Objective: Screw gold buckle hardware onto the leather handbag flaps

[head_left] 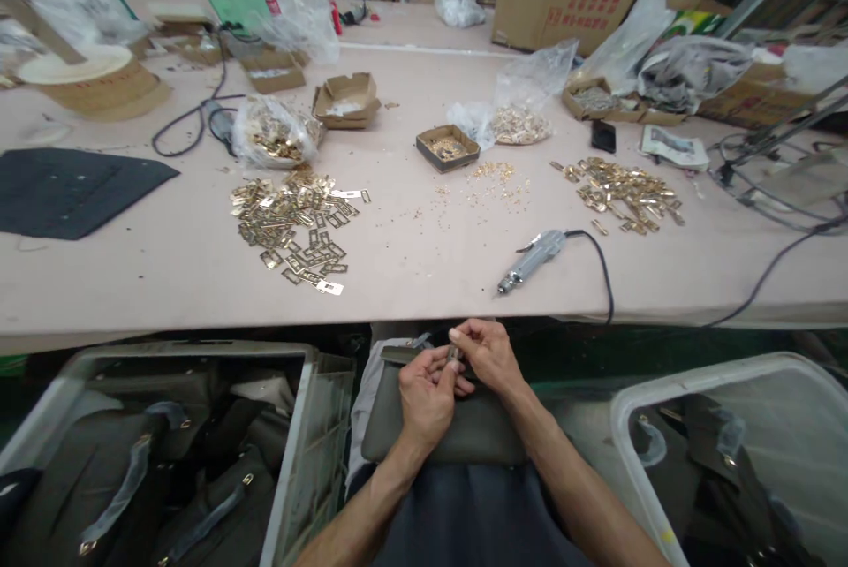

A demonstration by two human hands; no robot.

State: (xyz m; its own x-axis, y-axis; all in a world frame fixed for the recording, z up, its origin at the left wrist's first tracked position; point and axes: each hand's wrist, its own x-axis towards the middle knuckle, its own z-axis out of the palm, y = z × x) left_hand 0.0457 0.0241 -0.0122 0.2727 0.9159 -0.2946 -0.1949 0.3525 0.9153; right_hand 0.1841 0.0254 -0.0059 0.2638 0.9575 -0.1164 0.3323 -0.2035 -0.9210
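My left hand (427, 395) and my right hand (491, 357) meet over a dark grey bag (477, 434) that lies across my lap. Between the fingertips is a small metal fitting (454, 353), partly covered by the fingers. The left thumb and fingers close on it from below, while the right thumb and forefinger pinch at its upper end. On the table beyond lies a grey electric screwdriver (533, 262), its tip pointing to the lower left. Flat gold metal frames (298, 223) are heaped to its left, and narrower gold metal pieces (623, 192) form a pile on the right.
A small box (448, 147) of tiny gold parts stands mid-table, with loose tiny parts (496, 178) before it. Crates with dark bags flank me: a left crate (308, 443) and a right crate (619, 426). The screwdriver's cord (604, 271) hangs over the table edge.
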